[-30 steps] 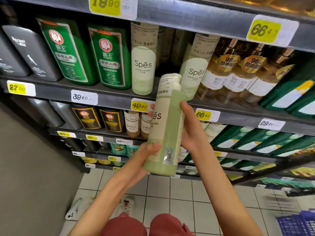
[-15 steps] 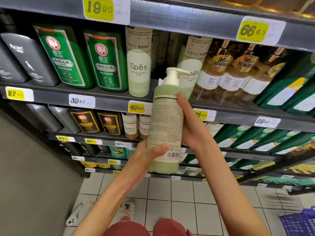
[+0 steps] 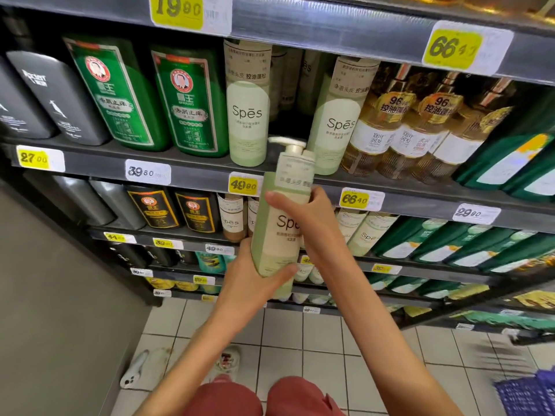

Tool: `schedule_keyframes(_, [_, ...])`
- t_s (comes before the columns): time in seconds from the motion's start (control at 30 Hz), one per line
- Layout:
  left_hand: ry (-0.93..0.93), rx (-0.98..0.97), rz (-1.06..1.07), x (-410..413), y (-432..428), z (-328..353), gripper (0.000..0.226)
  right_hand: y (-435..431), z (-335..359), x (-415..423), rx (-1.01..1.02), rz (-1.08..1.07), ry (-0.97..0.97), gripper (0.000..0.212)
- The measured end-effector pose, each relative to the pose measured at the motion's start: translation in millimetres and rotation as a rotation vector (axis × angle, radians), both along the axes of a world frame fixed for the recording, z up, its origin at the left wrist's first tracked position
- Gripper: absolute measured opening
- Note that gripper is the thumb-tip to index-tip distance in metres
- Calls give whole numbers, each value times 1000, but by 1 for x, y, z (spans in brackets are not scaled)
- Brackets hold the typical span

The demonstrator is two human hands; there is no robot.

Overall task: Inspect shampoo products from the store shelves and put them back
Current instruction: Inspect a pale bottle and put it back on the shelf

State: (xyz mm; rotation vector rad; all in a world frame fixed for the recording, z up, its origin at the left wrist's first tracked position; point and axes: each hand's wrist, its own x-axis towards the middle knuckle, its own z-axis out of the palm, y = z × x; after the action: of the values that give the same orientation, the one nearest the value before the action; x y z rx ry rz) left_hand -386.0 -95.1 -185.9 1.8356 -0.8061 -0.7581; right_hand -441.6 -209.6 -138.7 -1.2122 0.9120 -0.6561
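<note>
We read "Spēs" on a pale green shelf bottle (image 3: 247,112) and on its neighbour (image 3: 339,124) to the right. The near pump bottle (image 3: 280,232) shows "Spē", the rest covered. The gold bottles (image 3: 396,115) farther right carry "96". The top yellow tag (image 3: 177,9) reads 19 90. Along the next shelf edge, left to right, come the tags 27 00 (image 3: 33,158), 39 80 (image 3: 147,172), 49 80 (image 3: 244,185), 66 40 (image 3: 354,199) and 29 90 (image 3: 476,213).

The shampoo bottle (image 3: 279,229) is pale green, with a cream label, grey lettering and a white pump. Up and left of it are dark green bottles (image 3: 192,100) with white-edged labels and a round red emblem; farther left are black bottles (image 3: 57,97). Up and right of it are golden bottles (image 3: 399,124) with white labels. Below it are white floor tiles (image 3: 300,340) with dark joints, and red shorts (image 3: 228,397).
</note>
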Motion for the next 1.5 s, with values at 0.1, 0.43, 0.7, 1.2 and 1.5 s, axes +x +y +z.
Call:
schedule_keyframes(0.1, [317,-118,-52,-1,2,-6,42,5,-9,1,33,77,63,64])
schedule_keyframes(0.43, [718,-115,-249,23,7,-1,60,4,-34,-14,158,227,-75,42])
schedule_keyframes(0.7, [484,-136,-236,26,-3,-11,66,15,-48,-29,-126,375,77,45])
schedule_keyframes(1.2, [151,-242,-330,36,-2,-12,66,11,-54,-36,-356,391,-65,60])
schedule_keyframes(1.5, [684,30,-325,26,21,-11,89,16,-58,-42,-84,448,352,54])
